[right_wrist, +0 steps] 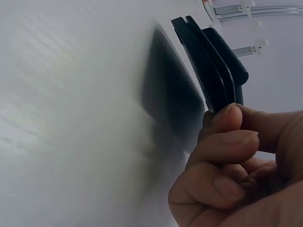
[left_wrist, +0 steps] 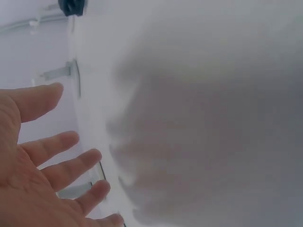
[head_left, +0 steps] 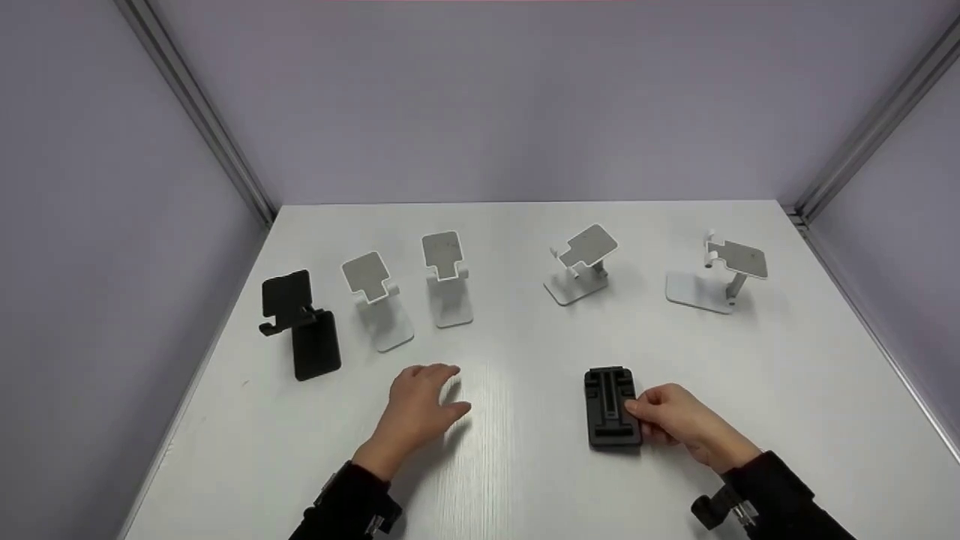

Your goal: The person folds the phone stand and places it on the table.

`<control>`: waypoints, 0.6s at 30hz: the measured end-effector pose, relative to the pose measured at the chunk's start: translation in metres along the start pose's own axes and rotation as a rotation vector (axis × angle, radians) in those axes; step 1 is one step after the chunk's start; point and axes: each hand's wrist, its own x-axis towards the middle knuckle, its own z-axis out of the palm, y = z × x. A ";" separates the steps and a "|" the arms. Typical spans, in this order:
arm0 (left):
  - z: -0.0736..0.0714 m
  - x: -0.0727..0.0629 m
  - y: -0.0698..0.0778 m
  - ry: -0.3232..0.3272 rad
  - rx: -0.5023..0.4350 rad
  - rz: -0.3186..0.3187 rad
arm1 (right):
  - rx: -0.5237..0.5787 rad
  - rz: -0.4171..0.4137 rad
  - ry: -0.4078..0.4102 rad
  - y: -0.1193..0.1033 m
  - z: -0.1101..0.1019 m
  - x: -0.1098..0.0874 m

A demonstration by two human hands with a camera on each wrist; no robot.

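Note:
My right hand (head_left: 686, 424) pinches the right edge of a folded black phone stand (head_left: 611, 409) between thumb and curled fingers. In the right wrist view the folded stand (right_wrist: 208, 66) is seen edge-on, tilted close over the white surface, its dark reflection beside it. My left hand (head_left: 420, 409) hovers left of it over the table with fingers spread and nothing in its grasp. The left wrist view shows the palm and separated fingers of that hand (left_wrist: 52, 161).
On the white table (head_left: 517, 360), an unfolded black phone stand (head_left: 315, 345) is at the left. White phone stands run along the back: two left of centre (head_left: 382, 319) (head_left: 450, 300), one right of centre (head_left: 577, 285), one far right (head_left: 697, 291). Pale walls (head_left: 480, 97) enclose it.

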 end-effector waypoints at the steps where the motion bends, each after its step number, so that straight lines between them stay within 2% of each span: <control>1: 0.000 -0.001 -0.002 -0.004 0.021 -0.010 | -0.003 0.005 0.005 0.000 0.000 0.000; 5: -0.002 -0.005 -0.009 -0.017 0.099 -0.034 | -0.049 0.015 0.055 0.000 0.002 -0.002; 11: -0.005 -0.010 -0.020 0.007 0.151 -0.026 | -0.241 0.005 0.140 -0.002 0.002 -0.003; 18: -0.006 -0.014 -0.029 0.034 0.211 -0.009 | -0.467 -0.003 0.142 -0.004 0.000 -0.003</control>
